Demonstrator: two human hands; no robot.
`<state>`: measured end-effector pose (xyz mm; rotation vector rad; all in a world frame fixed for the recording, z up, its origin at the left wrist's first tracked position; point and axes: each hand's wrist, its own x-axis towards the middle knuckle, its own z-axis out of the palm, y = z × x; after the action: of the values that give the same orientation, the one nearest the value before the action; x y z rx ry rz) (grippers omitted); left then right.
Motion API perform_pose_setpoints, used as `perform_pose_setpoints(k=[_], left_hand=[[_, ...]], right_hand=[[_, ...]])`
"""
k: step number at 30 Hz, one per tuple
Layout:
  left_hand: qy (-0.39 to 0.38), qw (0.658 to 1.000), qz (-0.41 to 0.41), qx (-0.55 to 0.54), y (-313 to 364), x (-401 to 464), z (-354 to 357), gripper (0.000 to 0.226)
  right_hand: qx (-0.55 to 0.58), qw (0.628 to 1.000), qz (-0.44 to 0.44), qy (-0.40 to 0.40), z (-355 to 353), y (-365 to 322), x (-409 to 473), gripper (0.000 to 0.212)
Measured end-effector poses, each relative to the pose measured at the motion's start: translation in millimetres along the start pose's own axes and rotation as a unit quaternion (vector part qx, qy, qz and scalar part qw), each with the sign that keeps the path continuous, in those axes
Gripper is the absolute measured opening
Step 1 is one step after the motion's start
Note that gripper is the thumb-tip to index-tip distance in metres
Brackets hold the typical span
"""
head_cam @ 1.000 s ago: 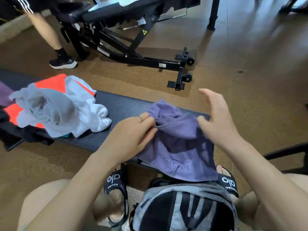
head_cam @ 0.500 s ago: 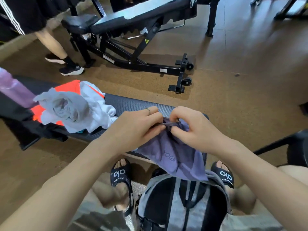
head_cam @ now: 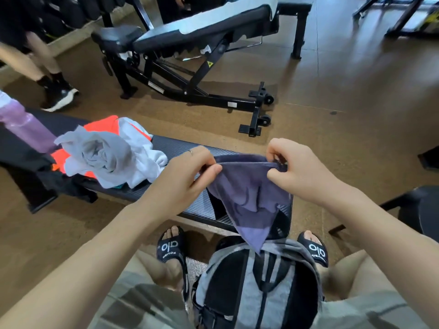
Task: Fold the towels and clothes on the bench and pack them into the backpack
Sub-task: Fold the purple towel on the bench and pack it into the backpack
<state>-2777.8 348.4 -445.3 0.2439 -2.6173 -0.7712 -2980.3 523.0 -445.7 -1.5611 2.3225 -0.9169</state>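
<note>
Overhead, both hands (head_cam: 190,172) pinch purple towel (head_cam: 249,198) above backpack (head_cam: 256,288)

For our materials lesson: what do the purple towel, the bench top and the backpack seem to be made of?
Purple towel: soft matte cloth, likely microfibre or terry; it drapes and creases.
Bench top: dark ribbed padding, probably vinyl or rubber, slight sheen.
Backpack: grey and black woven fabric, probably synthetic, matte.

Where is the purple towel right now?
The purple towel hangs centre-frame, its top edge pinched by the left hand and right hand, above the grey-and-black backpack.
</note>
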Motion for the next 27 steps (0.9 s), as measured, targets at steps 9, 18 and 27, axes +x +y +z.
perform_pose_setpoints(k=[9,18,27], left_hand=[[-0.053,0.993,0.103,0.022,26.0,18.3,-19.0,0.012],[-0.008,0.998,0.061,0.007,17.7,11.7,-22.4,0.011],[0.048,0.998,0.029,-0.018,26.6,8.6,-10.1,0.009]], right_hand=[[0.111,0.987,-0.116,-0.001,11.5,-47.2,4.8,0.012],[0.137,0.986,-0.091,0.013,6.5,-51.0,3.8,0.012],[0.142,0.984,-0.103,0.024,10.9,-60.1,1.5,0.019]])
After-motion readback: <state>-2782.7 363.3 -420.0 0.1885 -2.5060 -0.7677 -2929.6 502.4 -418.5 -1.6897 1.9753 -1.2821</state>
